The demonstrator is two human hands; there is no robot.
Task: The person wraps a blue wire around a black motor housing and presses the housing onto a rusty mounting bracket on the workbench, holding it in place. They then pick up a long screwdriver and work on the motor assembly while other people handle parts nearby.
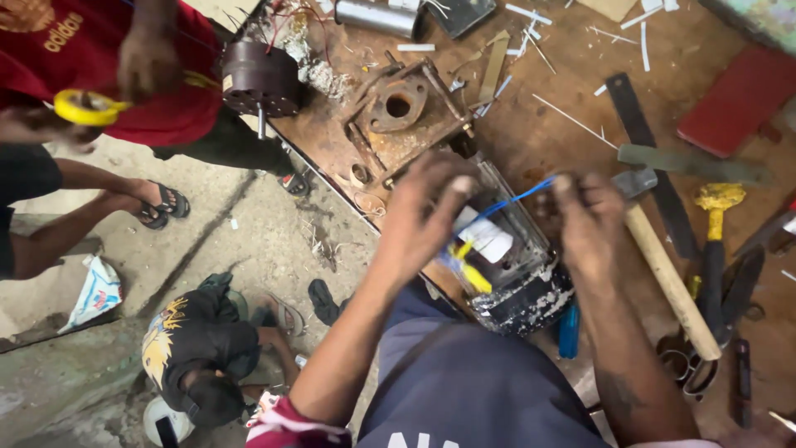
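Note:
A small electric motor [518, 278] with a dark, paint-flecked housing lies on the wooden bench in front of me. My left hand [427, 211] grips its left side, fingers curled over the top near yellow sleeved leads [471, 274]. Pinched in my right hand [589, 220] is a blue wire [514, 197] that runs from the motor up to the right. A white label or paper [485, 236] shows on the motor between my hands.
A hammer [667, 265] with a wooden handle, a yellow-handled screwdriver [715, 241], scissors [692, 365] and flat files lie at right. A rusty vice base [402, 112] stands behind. Another person holds a dark motor [261, 79] and yellow tape [83, 108]. Someone crouches on the floor [199, 348].

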